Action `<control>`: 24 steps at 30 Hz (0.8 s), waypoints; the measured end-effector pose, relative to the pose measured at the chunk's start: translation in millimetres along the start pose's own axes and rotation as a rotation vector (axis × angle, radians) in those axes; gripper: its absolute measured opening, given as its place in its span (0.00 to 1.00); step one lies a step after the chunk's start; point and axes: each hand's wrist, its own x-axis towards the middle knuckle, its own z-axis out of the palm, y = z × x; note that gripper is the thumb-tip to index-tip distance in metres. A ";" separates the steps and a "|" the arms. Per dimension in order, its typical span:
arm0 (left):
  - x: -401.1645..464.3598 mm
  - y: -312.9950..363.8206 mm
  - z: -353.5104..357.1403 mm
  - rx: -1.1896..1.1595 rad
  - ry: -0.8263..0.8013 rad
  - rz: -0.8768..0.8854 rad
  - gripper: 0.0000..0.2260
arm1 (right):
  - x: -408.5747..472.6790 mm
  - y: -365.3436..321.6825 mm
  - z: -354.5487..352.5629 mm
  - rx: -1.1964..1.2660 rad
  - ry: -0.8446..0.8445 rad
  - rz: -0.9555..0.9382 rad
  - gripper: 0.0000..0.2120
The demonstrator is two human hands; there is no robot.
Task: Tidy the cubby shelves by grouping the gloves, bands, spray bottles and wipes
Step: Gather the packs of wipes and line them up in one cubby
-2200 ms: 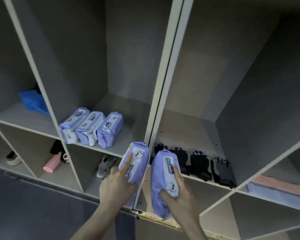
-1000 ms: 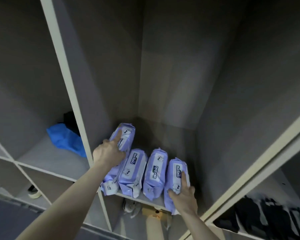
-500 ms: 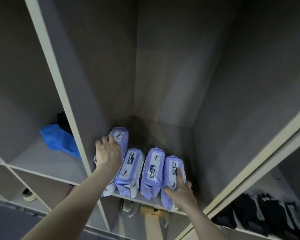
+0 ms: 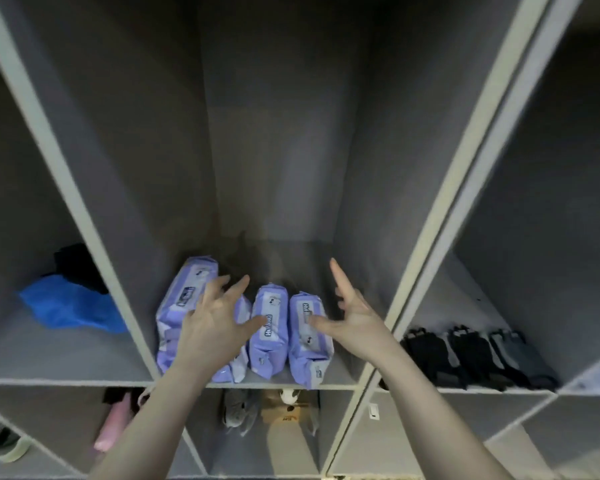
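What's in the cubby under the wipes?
Under the wipes: something grey and a tan item, both too blurred to name. The left arm hides that cubby's left part.

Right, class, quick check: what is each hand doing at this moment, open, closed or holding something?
Left hand: open, fingers spread in front of the wipe packs, gripping nothing.
Right hand: open, fingers spread, holding nothing.

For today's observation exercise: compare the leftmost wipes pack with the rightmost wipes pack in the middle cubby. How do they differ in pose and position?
The leftmost wipes pack leans tilted against the cubby's left wall and reaches further back; the rightmost wipes pack sits lower, with its front end at the shelf edge. The left hand partly covers the leftmost pack, while the rightmost pack shows almost whole beside the right hand. Both are purple with white labels.
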 end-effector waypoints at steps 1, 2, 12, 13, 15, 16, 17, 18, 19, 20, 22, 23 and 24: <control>-8.8 8.1 5.1 -0.061 0.003 0.039 0.31 | -14.8 2.3 -4.6 0.027 0.025 -0.003 0.45; -17.6 17.1 10.9 -0.132 -0.005 0.077 0.30 | -30.1 6.2 -8.9 0.051 0.051 -0.002 0.44; -90.0 135.4 82.1 -0.404 -0.255 0.443 0.25 | -172.0 73.9 -88.4 0.160 0.353 0.144 0.41; -95.2 147.9 87.9 -0.405 -0.277 0.461 0.25 | -183.6 82.7 -97.9 0.158 0.391 0.162 0.41; -105.5 173.2 99.8 -0.407 -0.320 0.483 0.24 | -207.0 100.9 -118.5 0.151 0.451 0.203 0.42; -110.3 186.6 106.6 -0.409 -0.332 0.497 0.24 | -218.7 110.0 -130.1 0.154 0.474 0.219 0.42; -115.4 200.7 114.1 -0.409 -0.343 0.509 0.24 | -230.0 119.0 -142.4 0.154 0.492 0.235 0.42; -120.5 216.5 122.1 -0.410 -0.359 0.521 0.23 | -241.1 127.8 -155.4 0.150 0.507 0.252 0.41; -126.0 234.2 130.8 -0.411 -0.379 0.532 0.23 | -252.3 136.4 -169.2 0.145 0.523 0.269 0.41; -131.9 253.6 140.1 -0.419 -0.395 0.542 0.23 | -263.6 145.9 -184.0 0.140 0.540 0.284 0.41; -145.5 296.2 162.0 -0.444 -0.407 0.565 0.23 | -287.2 168.6 -216.4 0.128 0.570 0.304 0.41; -153.5 318.2 173.6 -0.456 -0.406 0.575 0.23 | -299.1 180.6 -233.9 0.125 0.580 0.310 0.41; -161.7 339.4 184.9 -0.470 -0.408 0.581 0.23 | -310.4 192.2 -251.6 0.123 0.588 0.314 0.41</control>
